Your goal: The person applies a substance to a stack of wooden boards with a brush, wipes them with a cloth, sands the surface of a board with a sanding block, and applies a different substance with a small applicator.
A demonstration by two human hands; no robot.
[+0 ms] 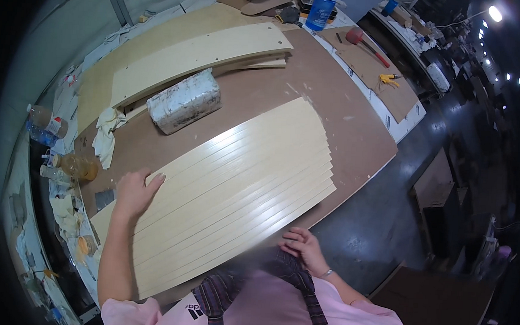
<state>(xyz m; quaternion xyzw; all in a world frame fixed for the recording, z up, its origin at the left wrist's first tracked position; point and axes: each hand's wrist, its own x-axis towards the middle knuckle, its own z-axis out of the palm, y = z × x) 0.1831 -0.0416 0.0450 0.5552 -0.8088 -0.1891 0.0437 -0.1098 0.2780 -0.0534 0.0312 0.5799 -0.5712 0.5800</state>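
Several long, pale wooden boards (236, 161) lie overlapped like a fan on the brown tabletop before me, glossy under the light. At their far left edge, my left hand (136, 193) has its thumb on the top face and its fingers bent over the rim, partly hidden. My right hand (304, 248) is just off the near right edge of the boards, by my body. Its fingers are loosely bent and apart, with nothing visible in them.
Beyond the boards sit a wrapped, stained block (185, 101) and more pale panels (201, 54). A white cloth (108, 135) and bottles (78, 166) line the left. A blue bottle (321, 10), red mallet (367, 45) and yellow tool (389, 80) lie toward the far right.
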